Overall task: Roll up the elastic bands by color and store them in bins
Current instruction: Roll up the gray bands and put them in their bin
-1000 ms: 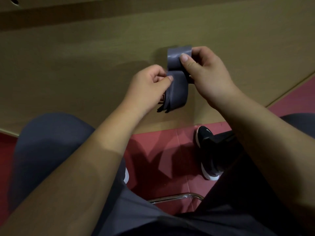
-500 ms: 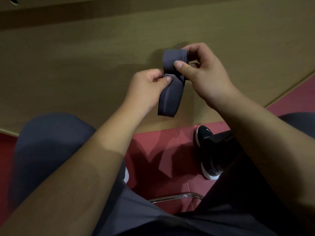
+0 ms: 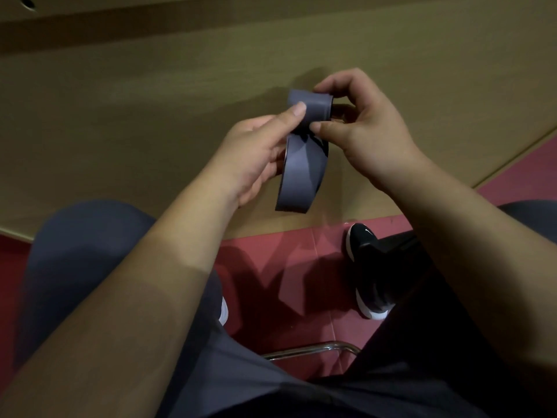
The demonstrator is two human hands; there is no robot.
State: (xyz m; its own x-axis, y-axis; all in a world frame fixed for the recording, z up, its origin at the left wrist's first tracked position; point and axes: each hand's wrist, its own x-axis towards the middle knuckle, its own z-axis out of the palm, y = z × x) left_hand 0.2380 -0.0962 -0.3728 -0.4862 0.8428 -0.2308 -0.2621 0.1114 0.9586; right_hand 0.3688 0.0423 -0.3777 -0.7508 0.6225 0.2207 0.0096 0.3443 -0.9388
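The person sits and holds a grey elastic band point(image 3: 297, 179) with both hands, in the air above the knees and in front of a wooden surface point(image 3: 150, 101). The right hand point(image 3: 370, 131) curls its fingers around the rolled top end of the band. The left hand point(image 3: 256, 155) presses its thumb on the same roll and grips the loose loop, which hangs down. Below, a black shoe point(image 3: 366, 254) stands on the red floor point(image 3: 271, 267).
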